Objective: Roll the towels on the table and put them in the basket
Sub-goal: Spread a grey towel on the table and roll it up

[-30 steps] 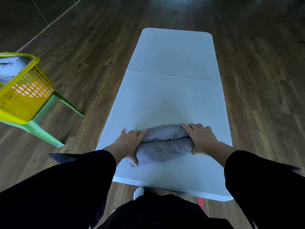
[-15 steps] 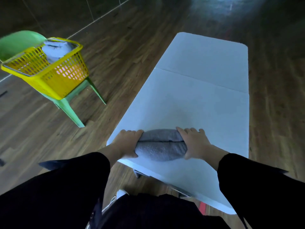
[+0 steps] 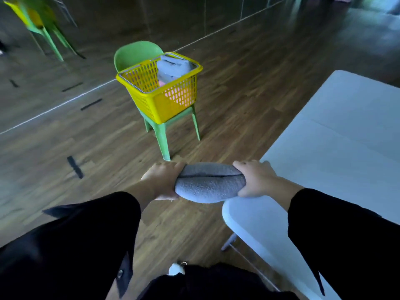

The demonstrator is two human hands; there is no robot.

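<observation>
Head view showed a rolled grey towel point(image 3: 210, 182) held level between both hands, one hand at each end. The left hand point(image 3: 161, 181) gripped the left end with its fingers curled over the top, and the right hand point(image 3: 256, 179) gripped the right end the same way, thumb underneath. The roll showed a seam running along its length (two bulging layers, one above the other). Most of it hung over the wooden floor point(image 3: 227, 94), just off the near left corner of the white table point(image 3: 335, 148). Only its right end and the right hand overlapped that corner, and whether the towel touched the tabletop could not be told.

Both forearms wore black sleeves point(image 3: 346, 245).

Ahead and to the left, well apart from the towel, a yellow basket point(image 3: 160, 100) sat on the seat of a green plastic chair point(image 3: 136, 55). Grey folded towels point(image 3: 173, 68) were piled against its far right side, rising above the rim. Something pink showed through the mesh lower down.

Short black tape marks point(image 3: 74, 166) lay on the floor to the left. A white shoe tip point(image 3: 176, 268) showed at the bottom, between the sleeves. At the top left, blurred green and yellow shapes point(image 3: 36, 16) appeared.
</observation>
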